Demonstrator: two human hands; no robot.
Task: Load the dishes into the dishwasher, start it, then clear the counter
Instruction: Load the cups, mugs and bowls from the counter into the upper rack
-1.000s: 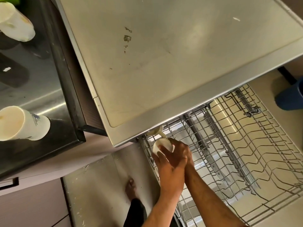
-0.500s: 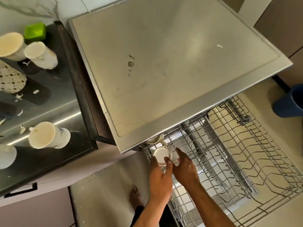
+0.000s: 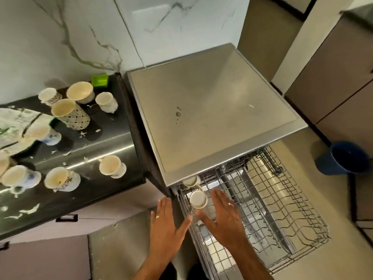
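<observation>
Both hands have let go of the white cup [image 3: 198, 199] now sitting in the rack [image 3: 282, 219], fingers spread and empty. Next dirty mugs [image 3: 112, 165] are up on the counter [image 3: 113, 190] off to the left, so left hand [image 3: 164, 223] is closer than right hand [image 3: 224, 215]

blue bucket [image 3: 340, 158] on floor, right of dishwasher | green box [image 3: 99, 80] at desk's back edge | marble wall [image 3: 60, 37]

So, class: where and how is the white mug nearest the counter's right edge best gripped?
Grip the white mug round its body, coming from the right. It stands upright with its mouth up, that side faces the dishwasher, and its handle isn't clearly visible.
</observation>
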